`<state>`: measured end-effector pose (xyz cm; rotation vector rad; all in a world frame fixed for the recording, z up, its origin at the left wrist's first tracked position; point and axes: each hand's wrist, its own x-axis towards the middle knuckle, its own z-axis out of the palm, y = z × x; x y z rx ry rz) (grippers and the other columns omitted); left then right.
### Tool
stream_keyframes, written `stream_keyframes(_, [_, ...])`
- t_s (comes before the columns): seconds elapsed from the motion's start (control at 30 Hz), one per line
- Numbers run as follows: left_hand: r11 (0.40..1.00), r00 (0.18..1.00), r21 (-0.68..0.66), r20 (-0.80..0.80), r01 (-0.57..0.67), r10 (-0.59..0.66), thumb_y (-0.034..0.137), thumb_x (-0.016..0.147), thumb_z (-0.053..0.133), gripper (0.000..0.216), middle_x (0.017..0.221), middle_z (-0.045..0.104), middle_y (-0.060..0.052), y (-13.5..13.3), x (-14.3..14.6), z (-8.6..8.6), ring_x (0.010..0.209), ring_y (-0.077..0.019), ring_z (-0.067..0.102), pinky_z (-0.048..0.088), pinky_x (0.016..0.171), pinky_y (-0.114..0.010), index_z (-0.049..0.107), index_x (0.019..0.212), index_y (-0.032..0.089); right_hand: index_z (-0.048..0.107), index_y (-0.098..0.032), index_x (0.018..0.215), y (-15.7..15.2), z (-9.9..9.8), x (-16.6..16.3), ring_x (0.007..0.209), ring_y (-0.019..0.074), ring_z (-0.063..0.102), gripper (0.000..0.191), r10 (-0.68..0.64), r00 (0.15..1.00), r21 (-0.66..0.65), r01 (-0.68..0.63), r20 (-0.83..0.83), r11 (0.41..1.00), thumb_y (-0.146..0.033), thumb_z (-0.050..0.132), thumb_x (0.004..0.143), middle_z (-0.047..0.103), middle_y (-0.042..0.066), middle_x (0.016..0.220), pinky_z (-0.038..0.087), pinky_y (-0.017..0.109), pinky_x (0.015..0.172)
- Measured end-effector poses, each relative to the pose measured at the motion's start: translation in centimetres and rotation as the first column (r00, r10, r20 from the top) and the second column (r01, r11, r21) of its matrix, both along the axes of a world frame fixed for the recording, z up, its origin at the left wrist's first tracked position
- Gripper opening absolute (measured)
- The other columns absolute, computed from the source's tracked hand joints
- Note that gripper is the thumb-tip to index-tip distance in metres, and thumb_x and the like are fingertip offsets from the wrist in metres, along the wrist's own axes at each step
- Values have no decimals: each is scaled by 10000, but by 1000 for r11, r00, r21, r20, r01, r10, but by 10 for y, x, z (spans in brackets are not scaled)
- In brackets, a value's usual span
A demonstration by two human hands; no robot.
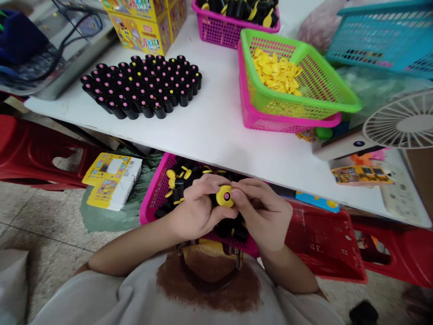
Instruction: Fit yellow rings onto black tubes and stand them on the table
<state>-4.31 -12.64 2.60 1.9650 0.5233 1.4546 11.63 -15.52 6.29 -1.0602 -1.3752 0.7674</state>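
My left hand (pixel 196 205) and my right hand (pixel 262 210) meet over a pink basket (pixel 150 198) on my lap, fingers curled. Between them they pinch a small black piece with a round yellow cap (pixel 224 197) that has a pink dot at its centre. The basket holds several black and yellow pieces (pixel 177 180). On the white table (pixel 216 131) above stands a block of upright black pieces (pixel 145 85) with pink and yellow tops.
A green basket of yellow caps (pixel 280 72) sits inside a pink one at the right. Another pink basket (pixel 223 27), yellow boxes (pixel 145 22), a teal basket (pixel 382 36) and a white fan (pixel 402 122) stand on the table. A red crate (pixel 324 243) is below right.
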Motion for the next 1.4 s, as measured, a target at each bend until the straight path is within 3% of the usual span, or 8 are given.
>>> stream_keyframes(0.27, [969, 986, -192, 97, 152, -135, 184, 1057, 464, 311, 1147, 583, -19, -6, 0, 8, 1010, -138, 621, 530, 860, -354, 279, 1256, 336, 780, -289, 1098, 5, -6, 6, 777, 140, 706, 183, 21, 982, 130, -46, 187, 990, -225, 693, 951, 715, 36, 975, 633, 283, 642])
stream_keyframes(0.4, [601, 831, -602, 513, 525, -213, 425, 1079, 427, 223, 988, 604, 8, -18, 2, 20, 754, -135, 625, 512, 614, -276, 278, 1230, 355, 619, -286, 1387, 17, -8, 22, 1220, 274, 658, 569, 144, 867, 361, -342, 476, 868, -401, 795, 858, 699, 83, 1208, 596, 462, 1054])
stream_keyframes(0.53, [190, 716, -692, 688, 697, -119, 520, 939, 635, 415, 873, 545, 44, -21, 7, 26, 577, -107, 545, 409, 459, -213, 340, 1164, 335, 564, -279, 1392, 16, -15, 18, 1166, 259, 694, 570, 207, 891, 395, -375, 405, 839, -253, 746, 852, 720, 79, 1162, 633, 446, 997])
stream_keyframes(0.67, [62, 722, -720, 690, 691, -39, 509, 897, 644, 443, 774, 502, 65, -21, 11, 22, 514, -106, 512, 387, 436, -201, 356, 1189, 342, 608, -287, 1309, 5, -18, 4, 1036, 251, 730, 422, 60, 962, 412, -171, 268, 895, -216, 609, 893, 728, 87, 1089, 660, 458, 911])
stream_keyframes(0.73, [136, 733, -721, 674, 680, -92, 524, 942, 572, 382, 735, 484, 61, -22, 11, 19, 524, -126, 524, 392, 429, -211, 363, 1202, 338, 621, -276, 1298, 4, -13, 6, 1075, 252, 724, 424, 113, 956, 360, -210, 271, 909, -185, 630, 884, 730, 90, 1109, 648, 460, 949])
stream_keyframes(0.87, [493, 803, -638, 523, 591, -286, 554, 1044, 430, 322, 818, 539, 28, -22, 6, 15, 662, -157, 615, 512, 542, -275, 295, 1276, 375, 682, -287, 1269, 11, -1, 24, 1174, 261, 707, 439, 434, 886, 147, -457, 165, 877, -285, 815, 851, 745, 78, 1180, 613, 468, 1029])
stream_keyframes(1.07, [919, 913, -149, -136, 364, -384, 312, 1061, 431, 397, 1192, 597, -99, -2, -14, 16, 1106, -242, 622, 518, 947, -510, 194, 1379, 340, 764, -298, 1122, 14, -9, 25, 1154, 226, 725, 380, 452, 855, -117, -492, -255, 863, -449, 872, 790, 748, 69, 1217, 639, 399, 957])
stream_keyframes(1.4, [976, 868, -3, -456, 218, -195, 188, 928, 578, 262, 1120, 729, -73, 5, -17, 16, 1105, -274, 672, 427, 1017, -482, 516, 1173, 256, 765, -186, 1053, 4, -41, 14, 773, 171, 759, 467, 345, 816, -367, -532, -465, 763, -486, 902, 722, 787, 72, 911, 633, 267, 679])
